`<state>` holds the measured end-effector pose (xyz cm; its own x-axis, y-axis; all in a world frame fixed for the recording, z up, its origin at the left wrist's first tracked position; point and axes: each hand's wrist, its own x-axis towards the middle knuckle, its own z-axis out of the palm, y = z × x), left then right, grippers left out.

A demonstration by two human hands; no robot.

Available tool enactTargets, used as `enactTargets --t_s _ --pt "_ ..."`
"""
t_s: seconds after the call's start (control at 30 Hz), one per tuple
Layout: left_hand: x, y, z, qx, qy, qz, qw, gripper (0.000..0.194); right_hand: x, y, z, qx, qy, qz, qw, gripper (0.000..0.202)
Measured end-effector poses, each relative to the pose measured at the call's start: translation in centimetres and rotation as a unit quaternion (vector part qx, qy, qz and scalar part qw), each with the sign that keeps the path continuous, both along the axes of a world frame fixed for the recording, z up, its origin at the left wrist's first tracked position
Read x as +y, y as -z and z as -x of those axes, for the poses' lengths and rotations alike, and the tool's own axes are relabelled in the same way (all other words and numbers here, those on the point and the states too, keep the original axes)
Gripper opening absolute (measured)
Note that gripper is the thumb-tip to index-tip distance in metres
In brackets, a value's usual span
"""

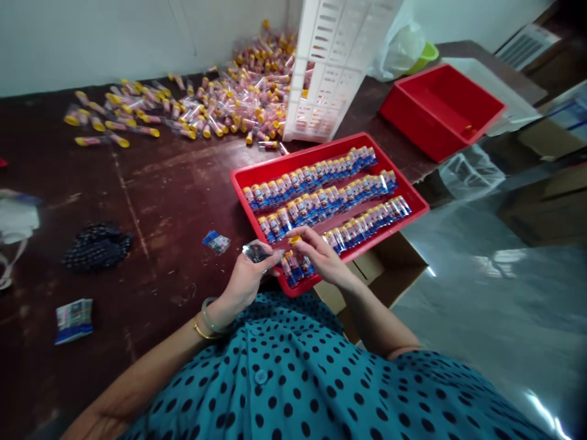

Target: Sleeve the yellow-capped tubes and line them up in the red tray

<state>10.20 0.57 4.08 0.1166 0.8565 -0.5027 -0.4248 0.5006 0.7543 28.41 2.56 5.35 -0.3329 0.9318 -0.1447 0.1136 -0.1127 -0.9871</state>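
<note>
A shallow red tray (pixel 241 183) holds three rows of small tubes with yellow caps in clear and blue wrappers (pixel 316 201). Over the tray's near left corner, my right hand (pixel 318 253) pinches a yellow-capped tube (pixel 295 240). Just left of it, my left hand (pixel 250 272) is closed on clear plastic wrappers (pixel 257 250). Beneath my hands, a few wrapped tubes (pixel 293 267) lie in the front row. One blue and clear packet (pixel 216 242) rests on the brown table (pixel 183 183), left of my left hand.
Loose yellow-capped tubes (pixel 220 104) are heaped at the back, beside an upright white crate (pixel 325 67). A deep red bin (pixel 435 110) stands right. Dark cloth (pixel 98 246) and a blue packet (pixel 74 320) lie left. An open cardboard box (pixel 394 269) sits below the tray.
</note>
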Motion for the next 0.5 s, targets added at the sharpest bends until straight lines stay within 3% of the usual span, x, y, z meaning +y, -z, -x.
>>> enactTargets --t_s 0.07,0.17,0.33,0.5 --pt "0.0 -0.1 0.2 -0.007 -0.010 -0.012 1.000 0.037 -0.2 0.6 2.0 -0.001 -0.001 0.002 1.000 0.027" --pt "-0.1 -0.2 1.0 -0.013 0.027 -0.012 0.999 0.036 0.2 1.1 3.0 -0.014 -0.003 0.002 1.000 0.029" --pt "0.0 0.4 2.2 0.005 0.079 0.015 0.997 0.030 1.2 0.2 1.7 -0.030 -0.028 -0.010 0.999 0.028" --pt "0.4 1.0 2.4 0.064 0.091 -0.054 0.992 0.028 2.1 -1.1 -0.6 -0.017 0.015 -0.052 0.998 0.040"
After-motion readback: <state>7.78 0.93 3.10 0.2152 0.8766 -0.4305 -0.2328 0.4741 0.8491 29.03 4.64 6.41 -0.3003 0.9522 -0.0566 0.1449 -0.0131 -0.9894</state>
